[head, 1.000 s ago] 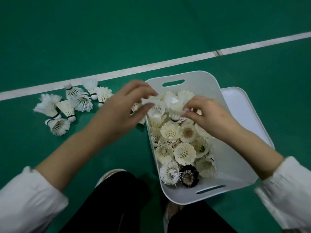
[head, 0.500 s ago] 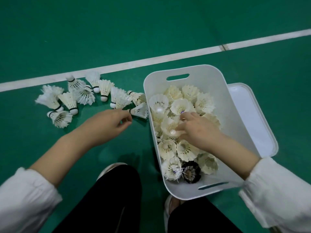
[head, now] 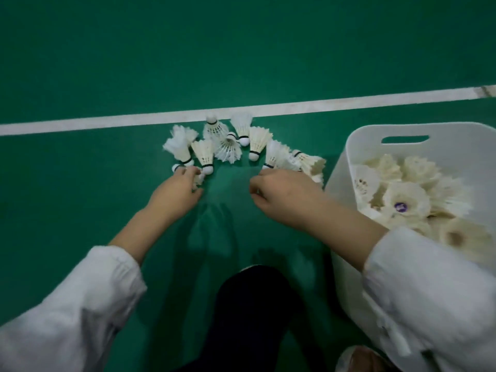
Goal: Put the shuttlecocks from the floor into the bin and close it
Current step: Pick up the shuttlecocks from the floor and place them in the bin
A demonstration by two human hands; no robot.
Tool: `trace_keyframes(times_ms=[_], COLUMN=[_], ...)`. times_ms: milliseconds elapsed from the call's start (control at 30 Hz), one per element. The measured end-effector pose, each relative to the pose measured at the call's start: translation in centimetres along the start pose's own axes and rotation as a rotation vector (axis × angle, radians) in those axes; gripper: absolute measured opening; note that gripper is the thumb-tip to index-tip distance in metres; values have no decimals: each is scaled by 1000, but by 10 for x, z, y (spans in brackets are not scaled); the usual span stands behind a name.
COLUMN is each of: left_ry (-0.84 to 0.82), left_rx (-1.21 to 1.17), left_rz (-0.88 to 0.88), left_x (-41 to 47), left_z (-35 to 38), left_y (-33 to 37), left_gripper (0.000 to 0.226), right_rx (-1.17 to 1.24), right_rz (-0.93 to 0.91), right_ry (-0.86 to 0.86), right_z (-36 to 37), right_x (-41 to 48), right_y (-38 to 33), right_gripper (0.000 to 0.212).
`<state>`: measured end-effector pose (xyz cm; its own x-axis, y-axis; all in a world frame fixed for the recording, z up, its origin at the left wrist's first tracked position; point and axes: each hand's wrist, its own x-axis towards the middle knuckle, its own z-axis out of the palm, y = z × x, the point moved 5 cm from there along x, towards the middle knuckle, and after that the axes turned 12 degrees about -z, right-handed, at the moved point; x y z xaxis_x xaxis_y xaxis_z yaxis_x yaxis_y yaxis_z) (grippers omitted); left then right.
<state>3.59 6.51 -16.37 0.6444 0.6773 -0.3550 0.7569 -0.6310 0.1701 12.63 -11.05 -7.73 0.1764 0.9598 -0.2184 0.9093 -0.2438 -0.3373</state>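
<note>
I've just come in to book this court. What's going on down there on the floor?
A person is gathering a cluster of shuttlecocks off the green floor by the white line. The left hand curls over the near-left shuttlecock. The right hand touches the right-end shuttlecock, but its grasp is unclear. The white bin on the right stands open with many binned shuttlecocks inside, and several lie outside it.

— Where are your hands?
— On the green floor (head: pixel 107 183). My left hand (head: pixel 178 190) curls over one shuttlecock (head: pixel 198 179); my right hand (head: pixel 284 194) lies at the edge of the loose cluster (head: pixel 230 149) (grip unclear).
— The bin (head: pixel 346 167)?
— Beside my right arm, heaped.
</note>
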Motion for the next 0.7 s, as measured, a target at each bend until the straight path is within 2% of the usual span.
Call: trace_keyframes(times_ms=[100, 267, 367, 467, 567, 633, 700], left_ry=[146, 93, 153, -53, -200, -328, -436], left_rx=[-30, -29, -187, -513, -565, -632, -609], left_rz=[-128, -164, -141, -160, -105, -93, -37], left_x=[22, 39, 35, 20, 9, 7, 6], left_z=[1, 17, 9, 14, 15, 11, 5], left_y=[-16, -22, -19, -4, 10, 17, 26], left_gripper=[42, 32, 21, 21, 20, 21, 18], right_rx=[79, 171, 220, 235, 231, 271, 242], right_rz=[54, 77, 78, 51, 68, 112, 99], right_ry=[18, -19, 19, 37, 129, 257, 292], right_z=[25, 56, 61, 65, 62, 52, 42], right_x=[33, 49, 51, 51, 51, 48, 49], right_y=[1, -1, -3, -10, -11, -7, -7], right_gripper=[27, 28, 38, 50, 39, 44, 50])
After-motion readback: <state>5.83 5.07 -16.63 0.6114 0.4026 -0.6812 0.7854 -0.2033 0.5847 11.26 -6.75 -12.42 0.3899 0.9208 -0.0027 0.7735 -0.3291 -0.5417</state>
